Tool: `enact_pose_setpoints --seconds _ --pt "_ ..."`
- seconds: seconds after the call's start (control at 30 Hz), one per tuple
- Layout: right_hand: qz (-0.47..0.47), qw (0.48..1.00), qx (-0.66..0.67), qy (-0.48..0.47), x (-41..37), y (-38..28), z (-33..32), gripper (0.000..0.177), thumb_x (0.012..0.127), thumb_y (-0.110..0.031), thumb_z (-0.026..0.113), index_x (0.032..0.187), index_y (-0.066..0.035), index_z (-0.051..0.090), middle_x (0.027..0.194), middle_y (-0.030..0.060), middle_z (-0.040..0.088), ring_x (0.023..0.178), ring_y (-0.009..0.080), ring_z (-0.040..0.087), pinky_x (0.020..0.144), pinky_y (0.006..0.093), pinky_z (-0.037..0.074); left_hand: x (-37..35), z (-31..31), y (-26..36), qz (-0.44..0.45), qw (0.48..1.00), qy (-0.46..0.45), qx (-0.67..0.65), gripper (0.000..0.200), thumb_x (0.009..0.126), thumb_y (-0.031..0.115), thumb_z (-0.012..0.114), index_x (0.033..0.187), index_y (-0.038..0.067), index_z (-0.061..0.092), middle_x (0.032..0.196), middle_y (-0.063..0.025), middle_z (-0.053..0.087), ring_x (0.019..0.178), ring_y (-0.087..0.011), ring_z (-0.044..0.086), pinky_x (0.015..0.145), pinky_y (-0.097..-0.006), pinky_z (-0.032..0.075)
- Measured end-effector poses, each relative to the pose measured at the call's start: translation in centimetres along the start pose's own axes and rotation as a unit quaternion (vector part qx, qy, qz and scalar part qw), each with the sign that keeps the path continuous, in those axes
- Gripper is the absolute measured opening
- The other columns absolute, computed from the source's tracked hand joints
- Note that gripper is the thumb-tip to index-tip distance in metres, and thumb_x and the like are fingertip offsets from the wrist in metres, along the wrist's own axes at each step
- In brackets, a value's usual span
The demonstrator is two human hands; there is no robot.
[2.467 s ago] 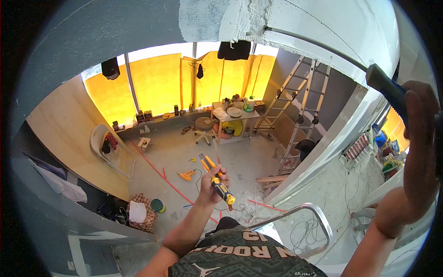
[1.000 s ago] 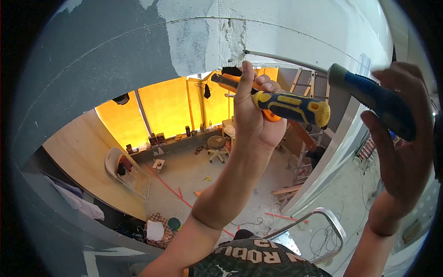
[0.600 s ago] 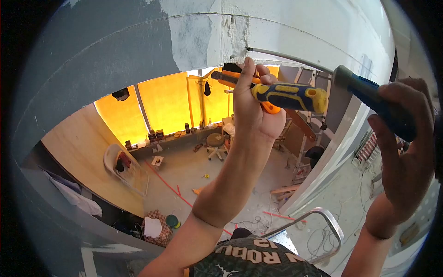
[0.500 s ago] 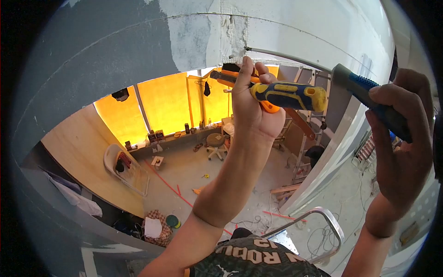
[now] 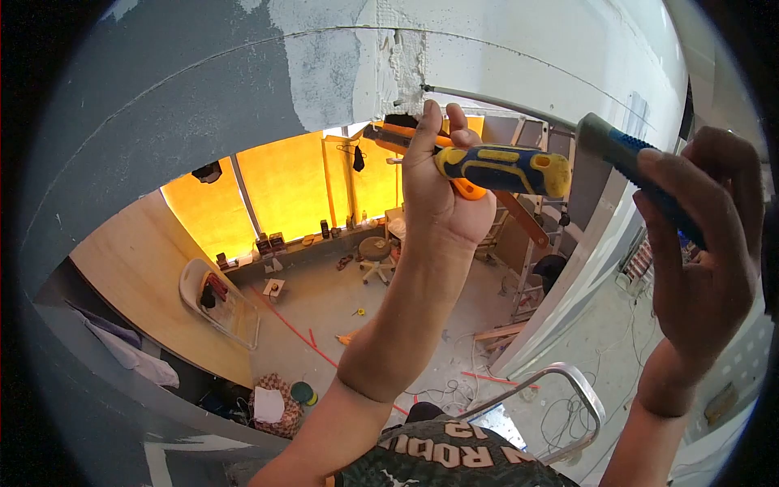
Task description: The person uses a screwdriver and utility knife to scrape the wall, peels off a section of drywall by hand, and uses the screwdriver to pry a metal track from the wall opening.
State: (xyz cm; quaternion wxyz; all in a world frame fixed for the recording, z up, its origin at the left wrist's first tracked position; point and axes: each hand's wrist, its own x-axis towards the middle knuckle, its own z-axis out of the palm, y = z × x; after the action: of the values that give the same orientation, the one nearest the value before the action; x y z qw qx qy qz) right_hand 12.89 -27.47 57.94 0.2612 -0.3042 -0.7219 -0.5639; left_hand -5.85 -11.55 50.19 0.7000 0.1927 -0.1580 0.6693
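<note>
My right hand (image 5: pixel 706 235) is wrapped round the blue and grey handle of a long screwdriver (image 5: pixel 621 158). Its shaft runs left to a dark spot in the white filler strip (image 5: pixel 410 61) at the panel joint. Just below that tip, my left hand (image 5: pixel 450 183) reaches up with its thumb and a finger pointing at the panel edge. Closed in this hand are a second screwdriver with a yellow and blue handle (image 5: pixel 503 169) and an orange utility knife (image 5: pixel 468 188), both lying across the palm.
The curved panel (image 5: pixel 195 97) overhead is part grey, part white. A metal rail (image 5: pixel 588 398) curves beside my body. Beneath are a stool (image 5: pixel 375 248), a white folding chair (image 5: pixel 195 280), loose cables (image 5: pixel 568 418) and red strips (image 5: pixel 296 325). A ladder (image 5: pixel 527 276) stands behind my left hand.
The view has shifted slightly, so the panel and both hands sit a little further left. The right fingers have moved slightly on the screwdriver handle; its tip stays at the same spot.
</note>
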Motion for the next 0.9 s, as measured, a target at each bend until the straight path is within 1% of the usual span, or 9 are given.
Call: enact_pose_setpoints --seconds 0.03,0.23,0.37,0.43,0.5,0.6,0.73,0.8,0.9 --pt "-0.062 0.998 -0.03 0.013 0.1 0.3 -0.1 0.028 0.1 -0.029 0.058 0.123 -0.015 0.063 0.105 0.0148 0.068 0.075 0.0204 0.07 0.062 0.0295 0.055 0.0 -0.1 -0.1 0.0 1.0 0.001 0.0 0.035 0.091 0.028 0.071 0.11 0.014 0.044 0.101 -0.0018 0.062 0.072 -0.008 0.063 0.066 -0.0224 0.056" --pt "0.044 0.998 -0.036 0.038 -1.0 -0.2 1.1 0.03 0.102 -0.029 0.052 0.127 -0.016 0.06 0.121 0.0153 0.065 0.089 0.0252 0.072 0.066 0.0317 0.058 0.1 -0.2 -0.5 -0.017 1.0 -0.02 -0.013 0.037 0.09 0.03 0.072 0.11 0.016 0.045 0.1 -0.0014 0.062 0.073 -0.0082 0.064 0.066 -0.0229 0.056" --pt "0.275 0.952 0.095 -0.096 -1.3 -1.0 0.8 0.032 0.105 -0.03 0.042 0.127 -0.013 0.059 0.114 0.0156 0.068 0.089 0.0229 0.073 0.064 0.029 0.057 0.4 -0.3 -0.4 -0.01 1.0 -0.018 -0.012 0.038 0.09 0.03 0.072 0.111 0.015 0.044 0.102 -0.001 0.062 0.072 -0.0076 0.063 0.067 -0.023 0.056" --pt "0.24 0.958 0.122 -0.102 -0.9 -1.2 0.4 0.029 0.104 -0.028 0.048 0.124 -0.011 0.058 0.102 0.0161 0.066 0.082 0.0217 0.07 0.063 0.0268 0.054 0.3 -0.2 -0.3 -0.007 1.0 -0.017 -0.009 0.038 0.09 0.03 0.072 0.112 0.015 0.044 0.103 -0.0009 0.062 0.072 -0.0074 0.063 0.068 -0.0231 0.056" --pt "0.206 0.968 0.11 -0.095 -0.5 -1.3 0.0 0.026 0.102 -0.027 0.054 0.121 -0.009 0.058 0.09 0.0151 0.065 0.074 0.0203 0.068 0.063 0.0246 0.051 0.1 0.1 -0.2 0.006 1.0 -0.013 -0.011 0.019 0.092 0.025 0.069 0.089 0.01 0.058 0.102 -0.0087 0.062 0.073 -0.0089 0.065 0.07 -0.0218 0.056" --pt "-0.006 0.996 0.054 0.066 -0.6 0.0 1.1 0.028 0.101 -0.028 0.055 0.12 -0.008 0.059 0.09 0.0133 0.065 0.069 0.017 0.065 0.06 0.023 0.049 0.3 0.4 -0.3 0.006 1.0 -0.006 -0.016 0.02 0.092 0.026 0.069 0.089 0.01 0.058 0.102 -0.0086 0.062 0.074 -0.0092 0.066 0.072 -0.0223 0.057" --pt "0.001 0.996 0.037 0.084 -0.6 -0.1 1.7 0.033 0.101 -0.034 0.051 0.121 -0.008 0.059 0.094 0.013 0.065 0.065 0.0144 0.062 0.055 0.0222 0.047 0.4 0.5 -0.5 0.026 1.0 -0.003 -0.004 0.022 0.092 0.028 0.069 0.088 0.01 0.057 0.103 -0.0087 0.063 0.074 -0.0093 0.066 0.074 -0.0232 0.057" --pt "0.013 0.995 0.034 0.091 -0.6 -0.1 1.7 0.035 0.102 -0.037 0.049 0.121 -0.008 0.059 0.097 0.0128 0.065 0.063 0.013 0.061 0.053 0.0217 0.046 0.4 0.4 -0.5 0.008 1.0 -0.003 0.012 0.035 0.091 0.033 0.071 0.11 0.016 0.049 0.102 -0.0007 0.063 0.073 -0.0071 0.064 0.071 -0.0236 0.056" --pt "0.061 0.994 0.034 0.087 -1.0 -0.3 1.6 0.039 0.102 -0.041 0.046 0.121 -0.008 0.059 0.1 0.0126 0.065 0.059 0.0111 0.059 0.05 0.0211 0.045 0.3 0.0 -0.5 -0.029 0.999 -0.014 -0.02 0.034 0.09 0.034 0.071 0.108 0.015 0.05 0.099 -0.0001 0.063 0.072 -0.0068 0.064 0.069 -0.023 0.055"
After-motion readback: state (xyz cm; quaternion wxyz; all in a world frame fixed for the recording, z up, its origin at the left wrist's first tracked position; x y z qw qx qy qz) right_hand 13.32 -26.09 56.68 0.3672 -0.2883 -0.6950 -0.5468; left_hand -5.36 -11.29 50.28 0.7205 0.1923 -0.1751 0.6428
